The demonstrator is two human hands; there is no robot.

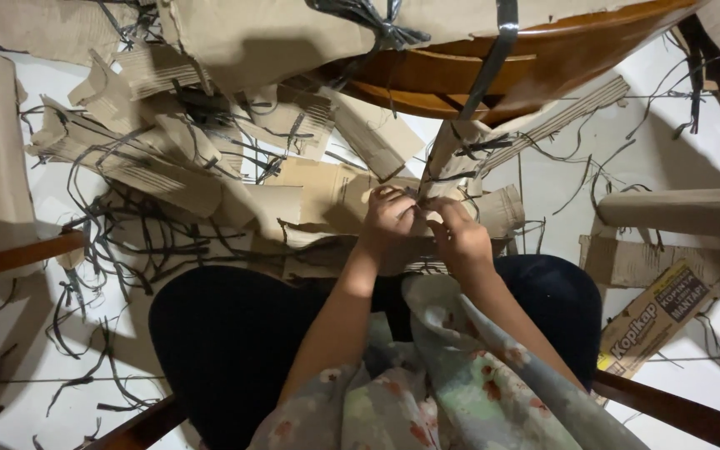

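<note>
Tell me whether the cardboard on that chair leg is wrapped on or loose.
Wrapped on: the cardboard encircles the leg, crossed by dark straps; both hands grip its lower end.

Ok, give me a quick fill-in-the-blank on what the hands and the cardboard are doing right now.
1. Both the left hand and the right hand work at the foot of a chair leg wrapped in ____.
2. The wrapping is bound with dark ____.
3. Torn cardboard pieces lie on the white tiled ____.
4. The wooden seat frame is ____ the hands in the picture.

Missing words: cardboard; strips; floor; above
</note>
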